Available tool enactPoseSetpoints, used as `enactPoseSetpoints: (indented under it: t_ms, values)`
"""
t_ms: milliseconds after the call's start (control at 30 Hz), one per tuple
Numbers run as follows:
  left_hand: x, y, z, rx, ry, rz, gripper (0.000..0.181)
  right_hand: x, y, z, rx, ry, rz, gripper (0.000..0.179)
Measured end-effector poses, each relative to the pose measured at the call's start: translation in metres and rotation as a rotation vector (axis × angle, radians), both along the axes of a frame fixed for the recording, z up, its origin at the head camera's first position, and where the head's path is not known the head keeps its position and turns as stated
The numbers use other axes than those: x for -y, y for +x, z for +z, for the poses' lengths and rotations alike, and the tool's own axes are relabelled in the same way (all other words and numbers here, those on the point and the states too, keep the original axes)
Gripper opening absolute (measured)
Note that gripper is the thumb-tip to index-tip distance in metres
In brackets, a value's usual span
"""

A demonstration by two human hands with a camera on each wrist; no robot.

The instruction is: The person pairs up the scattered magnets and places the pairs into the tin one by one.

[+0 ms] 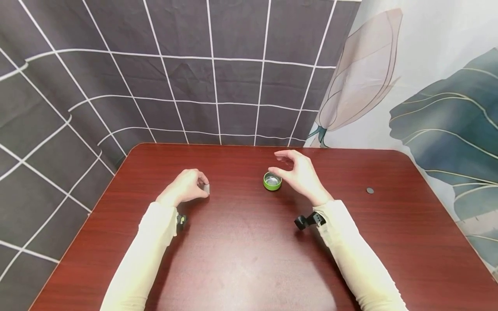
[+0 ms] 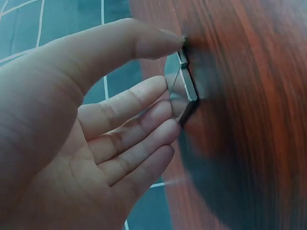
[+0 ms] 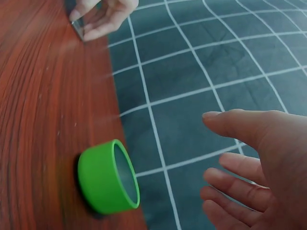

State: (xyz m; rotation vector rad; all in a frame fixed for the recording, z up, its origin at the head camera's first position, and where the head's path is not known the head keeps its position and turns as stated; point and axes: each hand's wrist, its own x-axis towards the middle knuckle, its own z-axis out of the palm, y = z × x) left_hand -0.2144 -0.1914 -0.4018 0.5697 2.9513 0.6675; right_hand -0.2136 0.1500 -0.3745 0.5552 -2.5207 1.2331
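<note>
At the left of the table, my left hand (image 1: 186,186) holds a small flat shiny grey piece (image 1: 206,188) by its edges. Seen from the left wrist, this piece (image 2: 181,88) has a glossy face and a dark rim, stands on edge close to the wood, and lies between thumb and fingertips; its exact kind I cannot tell. A small round green cup (image 1: 272,181) with a silvery inside stands upright near the middle. Beside and above that cup (image 3: 103,177) hovers my right hand (image 1: 301,175), thumb and fingers spread apart with nothing between them.
A small grey disc (image 1: 370,190) lies on the reddish-brown wooden table (image 1: 241,242), to the right of my right hand. Behind the table's far edge hangs a dark grid-patterned curtain (image 1: 190,77), with a leaf-patterned one (image 1: 435,121) at the right.
</note>
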Motion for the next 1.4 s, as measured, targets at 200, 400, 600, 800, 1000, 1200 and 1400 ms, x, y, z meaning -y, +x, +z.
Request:
enactPoseSetpoints:
  t_ms: [200, 400, 600, 800, 1000, 1200, 1400]
  values:
    - [-0.001, -0.002, 0.002, 0.037, 0.015, -0.018, 0.024, -0.014, 0.001, -0.01, 0.16, 0.008, -0.005, 0.052]
    - [-0.001, -0.003, 0.001, 0.038, -0.001, -0.02, 0.025, -0.018, 0.001, -0.021, 0.289, 0.007, 0.044, 0.064]
    - [-0.003, -0.004, 0.004, 0.058, -0.035, -0.012, 0.028, -0.016, 0.001, -0.03, 0.324, -0.011, 0.075, 0.071]
    - [-0.004, -0.004, 0.004, 0.078, -0.036, -0.008, 0.03, -0.01, 0.0, -0.036, 0.353, -0.042, 0.072, 0.067]
    - [-0.005, -0.005, 0.0, 0.078, -0.039, -0.001, 0.03, -0.006, 0.0, -0.04, 0.369, -0.028, 0.067, 0.066]
    - [-0.007, -0.004, -0.003, 0.059, -0.036, -0.011, 0.031, -0.004, 0.0, -0.041, 0.369, 0.008, 0.054, 0.061]
    - [-0.007, -0.003, -0.004, 0.051, -0.017, -0.012, 0.032, -0.003, -0.002, -0.041, 0.385, 0.0, 0.06, 0.059]
